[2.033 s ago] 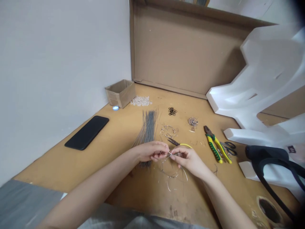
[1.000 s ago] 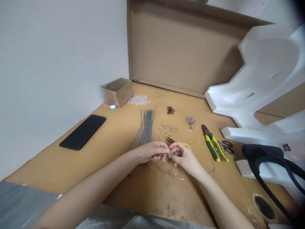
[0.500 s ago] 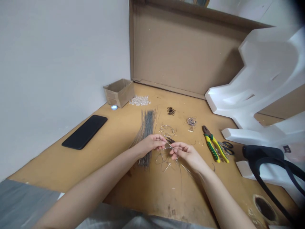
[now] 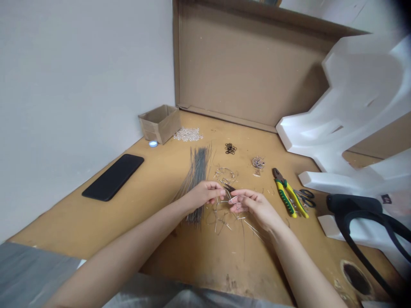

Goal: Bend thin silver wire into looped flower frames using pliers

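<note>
My left hand (image 4: 210, 192) pinches a thin, curved metal wire (image 4: 228, 197) between thumb and fingers. From the other side, my right hand (image 4: 248, 203) has its fingers closed around the same wire. Both hands are raised just over the table, a small gap apart. Below them lie tangled wire pieces (image 4: 221, 220), and a wire ring (image 4: 225, 174) rests just beyond. A bundle of straight grey wires (image 4: 199, 167) lies beside and partly under my left hand. Dark tool tips (image 4: 229, 187) show between the hands; the rest is hidden.
Yellow-green pliers (image 4: 290, 196) and scissors (image 4: 306, 198) lie right. Farther back are black rings (image 4: 230, 148), a wire cluster (image 4: 258, 162), clear beads (image 4: 189, 134) and a small cardboard box (image 4: 160, 124). A black phone (image 4: 114, 176) lies left; white foam (image 4: 353, 85) stands right.
My right hand has turned slightly and its fingers have spread a little. The wire between my hands now shows a wider curve. My left hand stays nearly in place.
</note>
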`<action>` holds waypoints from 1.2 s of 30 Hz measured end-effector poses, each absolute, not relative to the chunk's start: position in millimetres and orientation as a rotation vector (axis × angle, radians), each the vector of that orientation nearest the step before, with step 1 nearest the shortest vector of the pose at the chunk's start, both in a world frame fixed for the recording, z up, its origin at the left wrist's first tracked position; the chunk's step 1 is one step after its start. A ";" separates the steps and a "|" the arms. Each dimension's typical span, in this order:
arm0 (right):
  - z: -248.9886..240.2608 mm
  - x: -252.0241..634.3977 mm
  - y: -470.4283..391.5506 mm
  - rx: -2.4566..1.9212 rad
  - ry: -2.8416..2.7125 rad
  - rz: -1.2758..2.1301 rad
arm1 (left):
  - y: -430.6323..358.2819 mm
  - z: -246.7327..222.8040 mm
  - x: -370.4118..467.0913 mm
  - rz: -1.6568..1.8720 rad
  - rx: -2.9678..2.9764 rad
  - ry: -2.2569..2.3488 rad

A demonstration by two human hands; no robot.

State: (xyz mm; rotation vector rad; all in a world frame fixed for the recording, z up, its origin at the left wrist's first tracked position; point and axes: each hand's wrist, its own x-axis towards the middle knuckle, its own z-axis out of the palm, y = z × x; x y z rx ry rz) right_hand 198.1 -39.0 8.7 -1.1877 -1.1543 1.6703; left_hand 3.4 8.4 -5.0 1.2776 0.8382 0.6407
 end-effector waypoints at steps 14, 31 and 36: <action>14.8 199.3 -39.8 -1.241 -1.285 1.574 | 8.1 -2.5 4.2 0.681 1.289 0.893; 12.8 193.4 -45.2 -1.518 -1.607 1.010 | 8.3 -3.8 2.8 0.653 1.372 0.875; 11.7 192.8 -44.2 -1.373 -1.484 1.247 | 8.4 -2.9 2.8 0.613 1.291 0.838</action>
